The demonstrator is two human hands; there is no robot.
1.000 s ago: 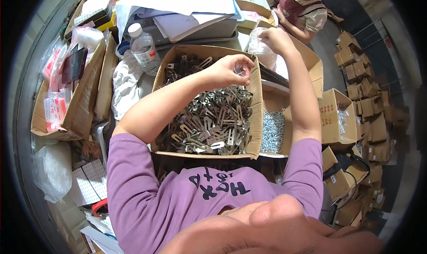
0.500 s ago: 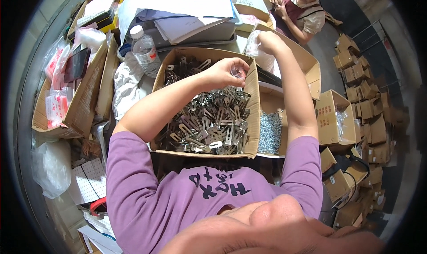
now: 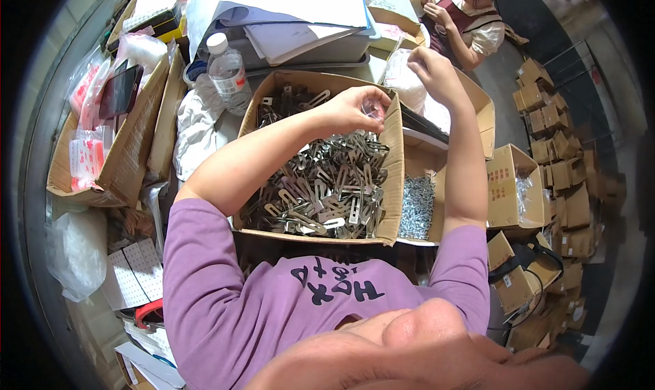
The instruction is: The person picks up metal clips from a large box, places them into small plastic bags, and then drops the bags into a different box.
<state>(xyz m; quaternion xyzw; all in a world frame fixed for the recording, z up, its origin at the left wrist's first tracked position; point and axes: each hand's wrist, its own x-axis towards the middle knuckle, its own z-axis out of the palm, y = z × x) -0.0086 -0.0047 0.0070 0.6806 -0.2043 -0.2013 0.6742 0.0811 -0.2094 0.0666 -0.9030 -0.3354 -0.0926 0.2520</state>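
My left hand (image 3: 355, 110) is closed around a small clear plastic bag (image 3: 373, 108) with a touch of red on it. It hangs over the far right part of a cardboard box (image 3: 390, 185) full of flat metal clips (image 3: 341, 185) with long slots. My right hand (image 3: 434, 73) is just above a white plastic bag (image 3: 406, 83) in a box at the far right. Its fingers are curled down and drawn together. Whatever they hold, if anything, is too small or hidden to name.
Small silvery screws (image 3: 417, 206) fill part of a carton right of the clips. A water bottle (image 3: 229, 76) and a grey bin topped with papers (image 3: 286, 35) stand behind. A phone (image 3: 121, 90) leans in the left box. Another person (image 3: 464, 25) works at the far right.
My right hand has come up from inside the white plastic bag, and its fingers now show. My left hand keeps the small clear bag over the clip box. The view has shifted slightly.
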